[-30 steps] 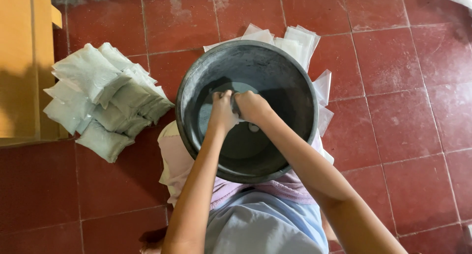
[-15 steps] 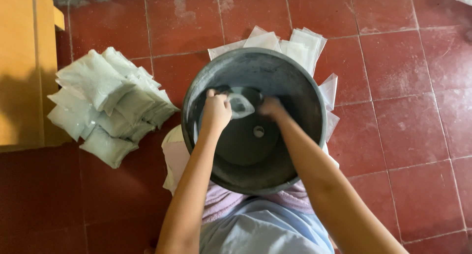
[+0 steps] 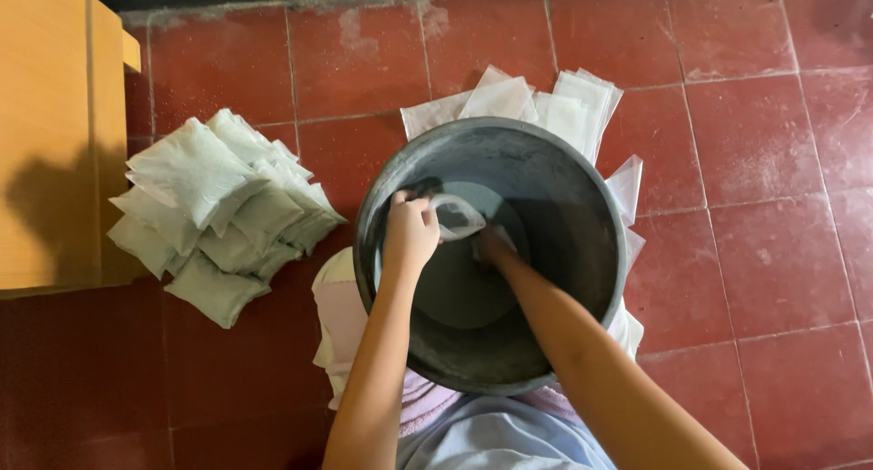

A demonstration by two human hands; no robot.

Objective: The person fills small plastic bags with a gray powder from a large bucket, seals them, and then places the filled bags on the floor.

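Head cam: both hands are down inside the big round grey metal basin (image 3: 546, 252) on the red tiled floor (image 3: 773, 252). Left hand (image 3: 411, 234) has its grip clenched on the rim of a small clear plastic pouch (image 3: 455, 217), holding its mouth open. Pouch sits inside the basin, upper left of centre, just to the right of the left fist and touching it. Its long axis runs roughly left-right, mouth toward the right hand. Right hand (image 3: 493, 245) is just beside the pouch, below and right of its mouth, fingers curled downward toward the basin bottom. Can't tell whether that grip is holding anything; it's in shadow. Left hand is the nearer one, already on the pouch. Stack of filled whitish pouches (image 3: 218, 211) lies on the floor left of the basin, well apart. Flat empty pouches (image 3: 536, 102) fan out behind the far rim. Orange wooden cabinet (image 3: 45, 134) at far left.
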